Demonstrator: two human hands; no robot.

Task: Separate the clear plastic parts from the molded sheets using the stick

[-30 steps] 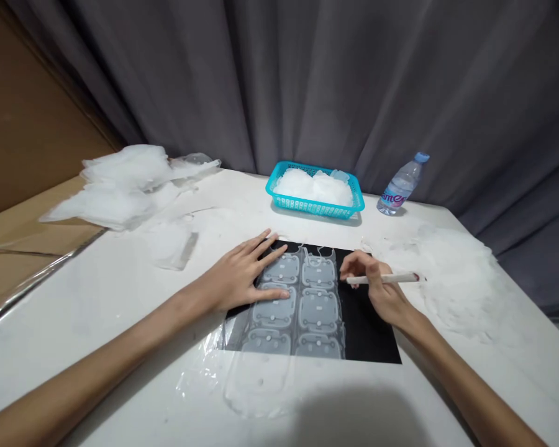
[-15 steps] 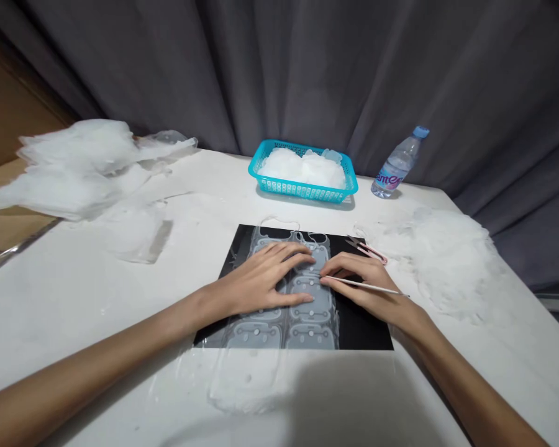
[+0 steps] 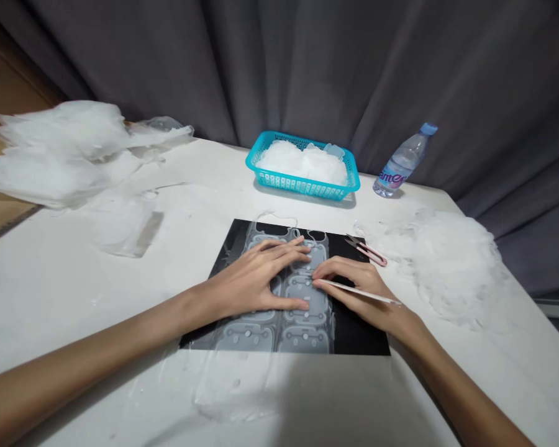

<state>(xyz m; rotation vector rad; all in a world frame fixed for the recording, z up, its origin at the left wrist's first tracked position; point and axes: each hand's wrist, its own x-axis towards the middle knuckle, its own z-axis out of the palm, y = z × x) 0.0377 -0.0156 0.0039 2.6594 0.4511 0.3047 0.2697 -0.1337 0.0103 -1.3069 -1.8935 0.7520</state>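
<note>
Worktop [image 3: 97, 372]: white, shadowed near the middle front.
Black mat [image 3: 358, 335]: flat on the worktop.
Clear moulded sheet [image 3: 306, 343]: over the mat, its near end running onto the worktop.
Teal basket [image 3: 302, 185]: behind the mat, holding white material [image 3: 284, 160].
Left hand [image 3: 256, 279]: palm down on the sheet, fingers spread.
Right hand [image 3: 363, 278]: pinching a slim white stick [image 3: 358, 293] over the sheet.
Snips [image 3: 372, 253]: straddling the mat's right edge.

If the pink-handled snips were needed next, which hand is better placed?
Probably the right hand: it is nearer the pink-handled snips, though it holds a slim white tool. The left hand is farther off, spread over the translucent molded sheet.
</note>
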